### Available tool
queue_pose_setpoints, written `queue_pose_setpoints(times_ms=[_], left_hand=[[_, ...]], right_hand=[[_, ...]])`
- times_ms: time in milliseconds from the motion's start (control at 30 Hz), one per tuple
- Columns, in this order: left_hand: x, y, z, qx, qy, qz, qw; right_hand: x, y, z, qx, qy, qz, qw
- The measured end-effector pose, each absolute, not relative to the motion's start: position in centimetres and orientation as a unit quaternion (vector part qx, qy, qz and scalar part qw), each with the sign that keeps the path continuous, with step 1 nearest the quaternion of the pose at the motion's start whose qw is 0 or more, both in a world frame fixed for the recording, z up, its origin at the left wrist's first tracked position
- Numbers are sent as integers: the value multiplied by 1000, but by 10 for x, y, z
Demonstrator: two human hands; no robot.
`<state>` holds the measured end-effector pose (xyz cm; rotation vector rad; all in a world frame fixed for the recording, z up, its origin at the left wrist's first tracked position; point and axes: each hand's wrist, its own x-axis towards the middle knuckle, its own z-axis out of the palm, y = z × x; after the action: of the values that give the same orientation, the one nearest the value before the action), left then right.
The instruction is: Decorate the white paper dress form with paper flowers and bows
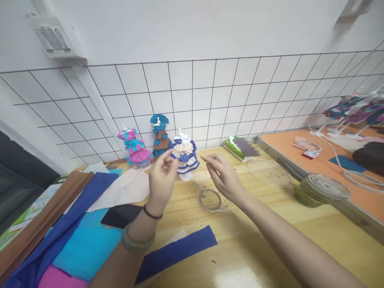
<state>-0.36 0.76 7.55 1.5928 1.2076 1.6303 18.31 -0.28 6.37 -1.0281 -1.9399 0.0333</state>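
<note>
A small dress of gathered crepe paper (pixel 187 165), white, cream and dark blue, stands upright on a white mannequin stand. My left hand (pixel 163 176) is at its left side with fingers curled and thumb close to the index finger. The picture does not show whether it touches the dress. To the right of the dress, my right hand (pixel 221 174) has its fingers pressed together, tips pointing at it. Anything between the fingertips of either hand is too small or hidden to make out. A ring-shaped roll of clear tape (pixel 210 200) lies below my right hand.
Two finished paper dresses, pink-turquoise (pixel 139 154) and teal-brown (pixel 160 138), stand behind on the left. Crepe sheets (pixel 87 248), a phone (pixel 121 216) and a dark blue strip (pixel 183 248) lie nearer. Right are a tissue pack (pixel 240 148), a clear disc (pixel 268 173) and a round container (pixel 321 190).
</note>
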Motion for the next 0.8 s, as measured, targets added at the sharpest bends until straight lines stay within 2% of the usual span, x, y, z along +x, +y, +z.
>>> queue_pose_setpoints(times_ms=[67,133,400,600,800], left_hand=[[-9,35,90,617,440,623,191],[-11,61,101,639,430,617,158],[-3,114,116,680,396,542,295],[-2,118,113,690,369,531,324],[-2,119,111,669,372,539,352]], right_hand=[[178,16,69,-422,-795,-52,432],[173,34,73,-447,-790,-105,406],[161,71,73,-500,-767,-201,349],[160,74,71,-514,-773,-206,309],[160,77,70,-511,-776,-207,307]])
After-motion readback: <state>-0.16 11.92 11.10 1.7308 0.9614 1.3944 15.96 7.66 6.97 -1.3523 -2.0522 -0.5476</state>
